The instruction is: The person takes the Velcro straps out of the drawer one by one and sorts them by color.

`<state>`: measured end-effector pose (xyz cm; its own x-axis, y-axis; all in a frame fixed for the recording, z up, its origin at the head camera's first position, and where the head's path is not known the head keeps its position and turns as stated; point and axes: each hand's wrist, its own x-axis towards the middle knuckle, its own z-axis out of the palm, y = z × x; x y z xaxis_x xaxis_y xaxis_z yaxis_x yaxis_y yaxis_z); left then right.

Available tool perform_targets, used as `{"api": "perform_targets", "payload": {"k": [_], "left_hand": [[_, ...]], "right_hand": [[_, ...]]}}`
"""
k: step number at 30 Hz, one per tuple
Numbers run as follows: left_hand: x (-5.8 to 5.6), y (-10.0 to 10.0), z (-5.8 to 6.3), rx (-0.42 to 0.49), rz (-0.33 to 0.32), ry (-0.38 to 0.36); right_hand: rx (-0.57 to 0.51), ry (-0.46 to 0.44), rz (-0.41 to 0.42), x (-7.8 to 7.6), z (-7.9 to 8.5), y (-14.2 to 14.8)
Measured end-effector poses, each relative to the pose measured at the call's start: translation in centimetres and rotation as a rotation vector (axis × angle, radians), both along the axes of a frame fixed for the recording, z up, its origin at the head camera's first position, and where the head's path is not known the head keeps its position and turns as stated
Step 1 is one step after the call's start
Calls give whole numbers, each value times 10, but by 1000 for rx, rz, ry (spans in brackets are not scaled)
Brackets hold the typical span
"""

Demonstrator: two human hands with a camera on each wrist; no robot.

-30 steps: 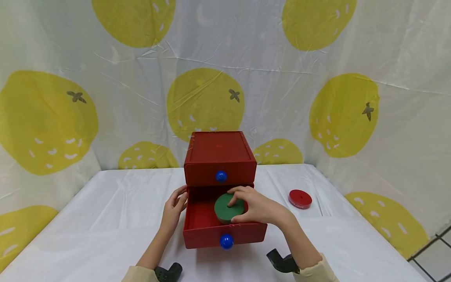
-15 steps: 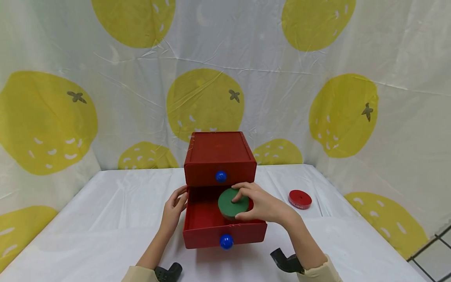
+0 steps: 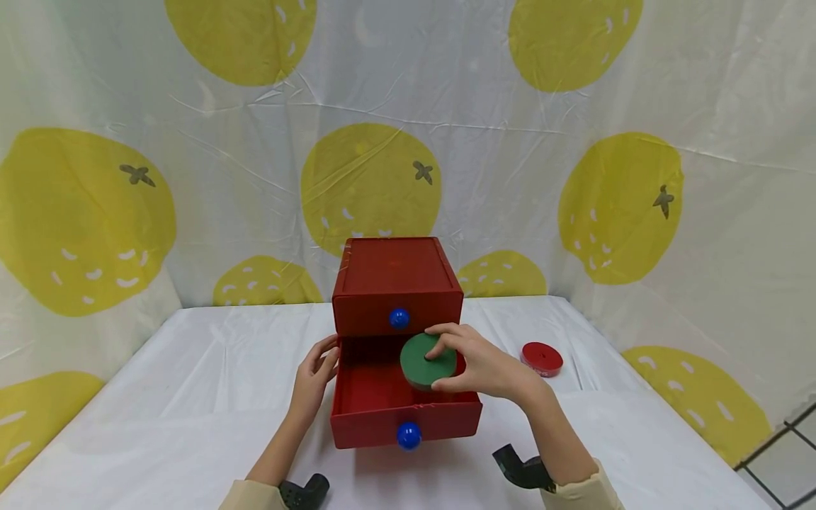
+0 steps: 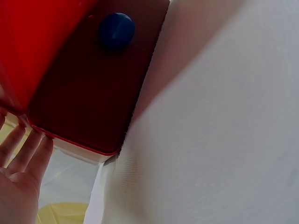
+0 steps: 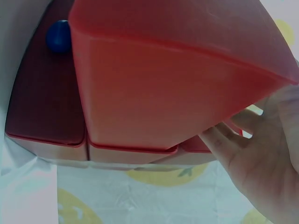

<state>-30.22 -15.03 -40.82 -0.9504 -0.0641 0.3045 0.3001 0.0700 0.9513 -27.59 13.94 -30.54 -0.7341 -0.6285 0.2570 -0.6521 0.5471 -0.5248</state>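
A red drawer cabinet stands on the table with a drawer pulled out below its top one. Over the drawer's right part, my right hand pinches a flat green roll with a small dark centre hole. The roll is tilted, and its underside is hidden. My left hand touches the cabinet's left side near the drawer; its fingers look nearly straight in the left wrist view. In the right wrist view, the drawer hides the right fingertips and the roll.
A similar red roll lies on the white-covered table right of the cabinet. Blue knobs mark the drawer fronts, including a lower closed drawer. A lemon-patterned sheet hangs behind.
My right hand has moved up and slightly right with the green roll, away from the drawer's front edge. My left hand and the drawer stay in place.
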Motion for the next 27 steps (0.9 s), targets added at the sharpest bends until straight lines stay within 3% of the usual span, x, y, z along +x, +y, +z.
{"api": "perform_targets", "payload": {"k": [15,21,27], "left_hand": [[-4,2,-6,-5,12,11],[-3,2,-3,0,11,30],[-1,0,0,0,13,4]], "right_hand": [[-45,14,21,-3,-10,-7],[-38,52,-3,-5,-12,-11],[-54,92,-43,-4,-16,-11]]}}
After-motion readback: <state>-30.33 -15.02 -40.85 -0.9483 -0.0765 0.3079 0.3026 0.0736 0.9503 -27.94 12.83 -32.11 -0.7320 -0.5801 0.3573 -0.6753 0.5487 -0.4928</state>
